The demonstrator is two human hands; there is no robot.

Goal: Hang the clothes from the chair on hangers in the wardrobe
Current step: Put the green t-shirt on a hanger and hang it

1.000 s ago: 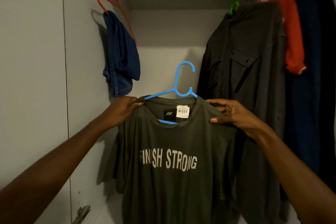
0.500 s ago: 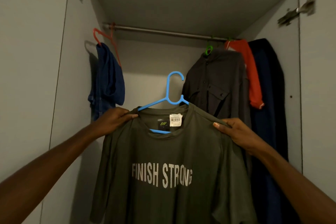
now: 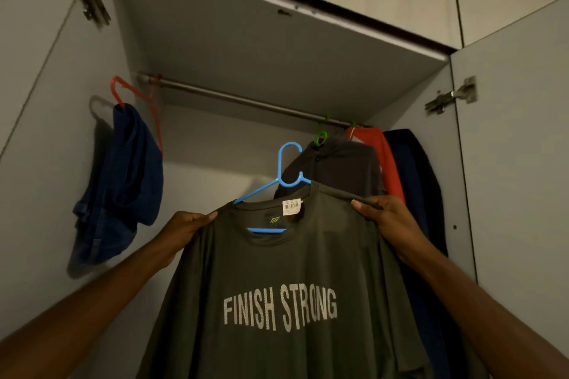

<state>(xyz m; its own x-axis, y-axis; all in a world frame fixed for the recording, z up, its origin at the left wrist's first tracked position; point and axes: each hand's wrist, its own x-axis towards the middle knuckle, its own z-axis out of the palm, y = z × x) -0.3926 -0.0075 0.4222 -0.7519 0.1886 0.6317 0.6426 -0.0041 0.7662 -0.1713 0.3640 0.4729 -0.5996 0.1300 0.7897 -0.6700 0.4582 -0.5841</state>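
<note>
A dark olive T-shirt [image 3: 277,271] printed "FINISH STRONG" hangs on a blue plastic hanger [image 3: 284,175], held up in front of the open wardrobe. My left hand [image 3: 184,224] grips the shirt's left shoulder over the hanger arm. My right hand [image 3: 385,218] grips the right shoulder the same way. The hanger's hook is free in the air, well below the metal rail [image 3: 240,100] and tilted up to the right. A white barcode tag [image 3: 292,206] shows inside the collar.
On the rail's left end a red hanger [image 3: 135,92] carries blue jeans [image 3: 123,181]. At the right hang a dark shirt on a green hanger [image 3: 321,137], an orange garment [image 3: 381,157] and a dark navy one [image 3: 412,181]. Open doors with hinges flank both sides.
My view has tilted upward, showing the wardrobe's top panel and upper cabinets. The shirt on its hanger has risen toward the rail, both hands keeping their hold on the shoulders.
</note>
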